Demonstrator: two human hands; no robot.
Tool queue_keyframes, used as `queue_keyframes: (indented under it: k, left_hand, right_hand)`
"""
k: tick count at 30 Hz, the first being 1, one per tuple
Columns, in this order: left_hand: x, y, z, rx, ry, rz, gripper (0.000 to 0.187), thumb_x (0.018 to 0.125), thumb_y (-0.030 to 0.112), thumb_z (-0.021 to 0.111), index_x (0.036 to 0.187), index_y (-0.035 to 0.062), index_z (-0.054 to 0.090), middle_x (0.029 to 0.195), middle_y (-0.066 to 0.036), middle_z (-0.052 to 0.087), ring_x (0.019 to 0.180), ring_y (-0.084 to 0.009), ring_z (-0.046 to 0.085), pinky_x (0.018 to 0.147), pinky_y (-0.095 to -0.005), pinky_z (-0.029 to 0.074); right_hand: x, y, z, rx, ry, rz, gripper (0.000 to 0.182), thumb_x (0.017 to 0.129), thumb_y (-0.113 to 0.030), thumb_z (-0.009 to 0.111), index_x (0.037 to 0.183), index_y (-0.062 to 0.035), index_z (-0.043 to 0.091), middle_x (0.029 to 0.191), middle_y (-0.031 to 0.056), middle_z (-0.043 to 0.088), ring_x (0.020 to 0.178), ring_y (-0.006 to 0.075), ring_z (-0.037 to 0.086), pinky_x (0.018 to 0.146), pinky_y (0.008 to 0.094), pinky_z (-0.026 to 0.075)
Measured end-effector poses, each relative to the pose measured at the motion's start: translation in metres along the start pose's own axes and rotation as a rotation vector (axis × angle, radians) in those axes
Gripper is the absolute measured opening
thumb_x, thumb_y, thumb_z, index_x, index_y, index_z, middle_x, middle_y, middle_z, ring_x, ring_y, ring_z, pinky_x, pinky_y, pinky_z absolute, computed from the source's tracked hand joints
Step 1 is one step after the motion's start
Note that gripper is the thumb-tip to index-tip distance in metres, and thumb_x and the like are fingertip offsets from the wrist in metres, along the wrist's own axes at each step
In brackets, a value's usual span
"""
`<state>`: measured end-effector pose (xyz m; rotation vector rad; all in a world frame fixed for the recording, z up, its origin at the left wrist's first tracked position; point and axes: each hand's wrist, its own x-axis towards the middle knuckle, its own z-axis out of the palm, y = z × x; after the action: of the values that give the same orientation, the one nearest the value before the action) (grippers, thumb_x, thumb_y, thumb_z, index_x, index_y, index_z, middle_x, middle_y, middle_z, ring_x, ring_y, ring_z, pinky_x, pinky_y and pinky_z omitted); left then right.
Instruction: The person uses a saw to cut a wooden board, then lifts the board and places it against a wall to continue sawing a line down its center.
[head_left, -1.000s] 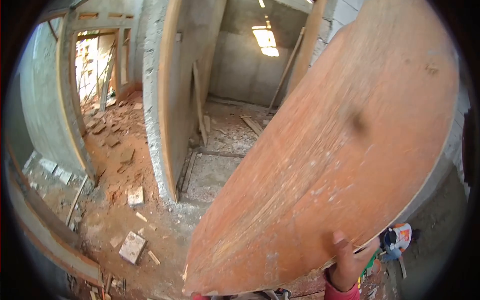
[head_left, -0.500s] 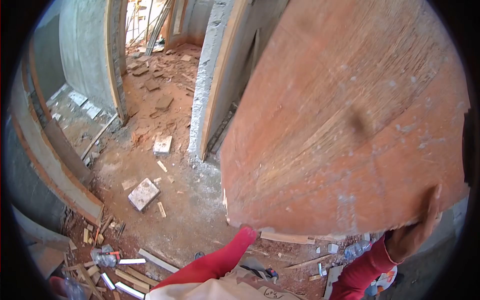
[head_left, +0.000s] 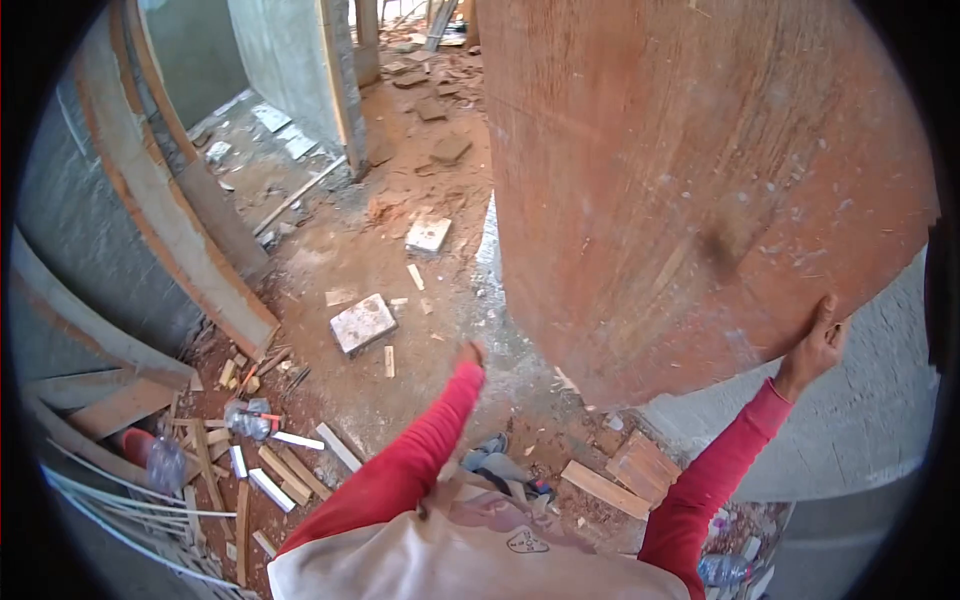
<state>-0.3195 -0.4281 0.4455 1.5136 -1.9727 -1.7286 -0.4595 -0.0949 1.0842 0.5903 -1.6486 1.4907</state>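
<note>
A large reddish-brown wooden panel (head_left: 640, 220) with worn grain and pale splashes stands tilted in front of me, filling the upper right. My right hand (head_left: 815, 350) is closed on its lower right edge, the thumb against the near face and the other fingers mostly behind it. To the left of the panel's lower left corner, my left hand (head_left: 472, 354) is held over the floor, apart from the panel. It is small and foreshortened beyond the red sleeve, so its finger positions are unclear.
Pale blocks (head_left: 363, 323) and wood scraps lie on the dirt floor ahead. Boards (head_left: 605, 488) sit near my feet. At lower left are cut wood strips (head_left: 285, 475), a plastic bottle (head_left: 166, 464) and pale rods (head_left: 140, 510). Curved plastered forms (head_left: 170, 220) stand left, and a grey wall (head_left: 860, 400) right.
My left hand has come away from the panel's lower left corner. The panel has turned more upright, still in my right hand. My view has shifted left and down.
</note>
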Motion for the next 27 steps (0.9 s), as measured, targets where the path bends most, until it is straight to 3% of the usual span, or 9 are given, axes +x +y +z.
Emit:
queue_keyframes:
  k: [2,6,8,10,13,15,18,21,27]
  left_hand:
    - [-0.011,0.101,-0.124,-1.083,0.365,-0.078,0.014,0.093,0.024,0.059,0.092,0.0111,0.063,0.069,-0.002,0.061,0.053,-0.0125,0.058,0.045,-0.0259,0.045]
    - [-0.018,0.313,-0.242,-1.074,0.554,0.453,0.033,0.090,0.034,0.072,0.077,0.0079,0.058,0.072,-0.007,0.066,0.055,-0.0151,0.063,0.048,-0.0266,0.050]
    - [0.016,0.369,-0.274,-0.714,0.657,0.589,0.045,0.088,0.040,0.074,0.104,-0.0010,0.067,0.088,-0.010,0.070,0.073,-0.0128,0.065,0.065,-0.0273,0.054]
    - [0.036,0.440,-0.277,-0.731,0.560,0.884,0.056,0.089,0.042,0.072,0.126,0.0012,0.062,0.103,-0.008,0.068,0.081,-0.0125,0.064,0.071,-0.0273,0.053]
    - [0.039,0.494,-0.258,-0.751,0.389,1.059,0.061,0.092,0.038,0.071,0.140,0.0060,0.052,0.099,-0.005,0.066,0.088,-0.0111,0.061,0.074,-0.0258,0.050]
    - [0.016,0.485,-0.247,-0.722,0.278,0.922,0.060,0.093,0.035,0.070,0.139,0.0019,0.052,0.097,-0.003,0.065,0.088,-0.0095,0.060,0.076,-0.0239,0.048]
    - [0.066,0.492,-0.232,-0.797,0.067,0.954,0.052,0.086,0.038,0.078,0.112,-0.0034,0.062,0.088,-0.003,0.063,0.078,-0.0087,0.058,0.062,-0.0243,0.047]
    - [0.041,0.528,-0.218,-0.726,0.158,0.853,0.047,0.083,0.039,0.080,0.104,-0.0007,0.065,0.082,-0.002,0.061,0.072,-0.0082,0.056,0.057,-0.0252,0.044]
    - [0.039,0.605,-0.244,-0.624,0.164,1.030,0.051,0.077,0.053,0.081,0.075,0.0057,0.061,0.068,0.005,0.052,0.055,-0.0049,0.044,0.048,-0.0221,0.036]
  right_hand:
    - [0.015,0.023,0.003,0.022,-0.002,0.036,0.048,0.098,-0.028,0.064,0.130,0.0072,0.056,0.120,0.0123,0.065,0.105,0.0156,0.059,0.094,0.0281,0.045]
    - [0.044,0.072,-0.004,-0.019,0.068,0.004,0.056,0.098,-0.033,0.063,0.134,0.0085,0.052,0.129,0.0142,0.060,0.114,0.0179,0.055,0.100,0.0298,0.041]
    - [0.052,0.097,-0.020,-0.082,0.102,0.006,0.065,0.098,-0.042,0.061,0.137,0.0080,0.049,0.128,0.0136,0.059,0.114,0.0190,0.054,0.099,0.0301,0.042]
    - [0.058,0.113,-0.027,-0.122,0.122,0.047,0.067,0.097,-0.044,0.061,0.136,0.0090,0.050,0.129,0.0144,0.059,0.114,0.0196,0.054,0.100,0.0312,0.041]
    - [0.064,0.124,-0.041,-0.180,0.131,0.080,0.072,0.097,-0.049,0.059,0.135,0.0104,0.050,0.128,0.0163,0.058,0.114,0.0212,0.054,0.101,0.0327,0.041]
    - [0.061,0.122,-0.047,-0.100,0.195,0.130,0.074,0.096,-0.050,0.059,0.136,0.0111,0.049,0.128,0.0170,0.058,0.114,0.0220,0.054,0.100,0.0331,0.041]
    - [0.063,0.138,-0.046,-0.182,0.314,0.060,0.072,0.097,-0.050,0.059,0.133,0.0118,0.051,0.129,0.0179,0.058,0.114,0.0227,0.055,0.100,0.0342,0.043]
    - [0.083,0.152,-0.038,-0.128,0.385,0.034,0.070,0.097,-0.050,0.058,0.131,0.0120,0.053,0.130,0.0194,0.058,0.114,0.0240,0.056,0.099,0.0363,0.045]
    - [0.135,0.131,0.007,-0.161,0.480,0.083,0.069,0.098,-0.049,0.056,0.131,0.0114,0.053,0.134,0.0200,0.057,0.112,0.0300,0.060,0.095,0.0435,0.053]
